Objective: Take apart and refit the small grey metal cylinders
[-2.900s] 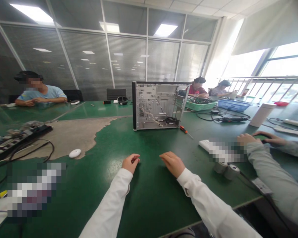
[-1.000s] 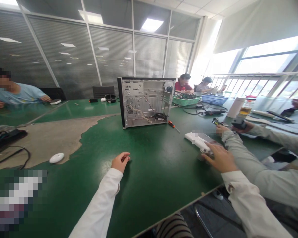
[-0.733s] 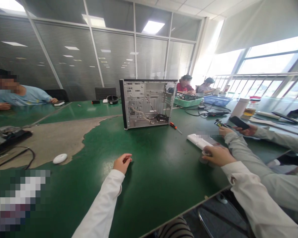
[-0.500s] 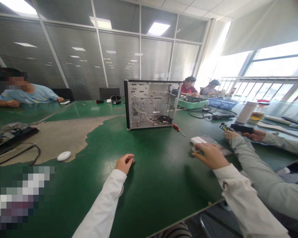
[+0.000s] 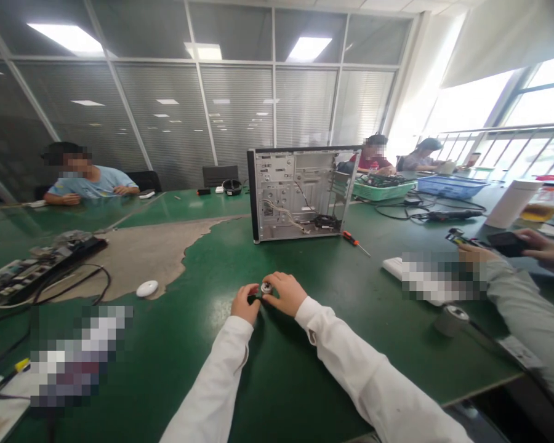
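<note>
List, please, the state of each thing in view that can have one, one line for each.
Right hand: closed around a small cylinder.
Left hand: curled, contact with small cylinder unclear.
Small cylinder: held.
Other cylinder: standing upright.
Case: upright, side open.
Screwdriver: lying down, beside the case.
Green basket: filled.
Jar: partly filled with amber liquid.

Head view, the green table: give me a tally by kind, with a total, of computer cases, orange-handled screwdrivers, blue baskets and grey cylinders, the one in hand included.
Computer cases: 1 (open case)
Orange-handled screwdrivers: 1 (screwdriver)
Blue baskets: 1 (blue basket)
Grey cylinders: 2 (held cylinder, in the right hand; standing cylinder, on the table)
Total: 5
</note>
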Demonstrator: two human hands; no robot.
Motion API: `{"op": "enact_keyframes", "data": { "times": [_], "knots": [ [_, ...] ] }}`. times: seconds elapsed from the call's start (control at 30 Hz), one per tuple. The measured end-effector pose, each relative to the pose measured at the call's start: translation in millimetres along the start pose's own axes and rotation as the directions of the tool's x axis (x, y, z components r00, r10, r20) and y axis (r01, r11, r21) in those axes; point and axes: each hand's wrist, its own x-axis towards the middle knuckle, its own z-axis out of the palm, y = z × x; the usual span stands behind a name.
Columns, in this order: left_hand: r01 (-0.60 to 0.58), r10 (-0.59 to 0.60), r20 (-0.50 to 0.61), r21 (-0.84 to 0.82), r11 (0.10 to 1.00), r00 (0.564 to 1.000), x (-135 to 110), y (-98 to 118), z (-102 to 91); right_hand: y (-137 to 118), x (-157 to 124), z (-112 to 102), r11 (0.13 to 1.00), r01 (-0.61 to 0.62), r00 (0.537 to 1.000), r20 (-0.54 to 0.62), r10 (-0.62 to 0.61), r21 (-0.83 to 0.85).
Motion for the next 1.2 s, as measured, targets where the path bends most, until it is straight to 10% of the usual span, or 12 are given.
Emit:
{"op": "enact_keyframes", "data": {
  "times": [0.33,0.87,1.07,1.2],
  "knots": [
    [-0.025,0.023,0.019,0.12,0.992,1.0,5,-15,6.7,24,-20,28,0.863,-0.084,0.984,-0.093,0.149,0.498],
    [-0.108,0.082,0.132,0.206,0.973,0.988,6,-8,3.3,8,-15,15,0.885,0.076,0.987,-0.158,-0.003,0.46],
    [-0.144,0.092,0.184,0.296,0.944,0.979,0,-1,2.5,9,-13,21,0.851,0.014,0.985,-0.154,0.079,0.525],
    [-0.141,0.097,0.18,0.251,0.958,0.979,-2,3,1.3,12,-11,25,0.679,-0.106,0.962,-0.097,0.254,0.727]
  ]
}}
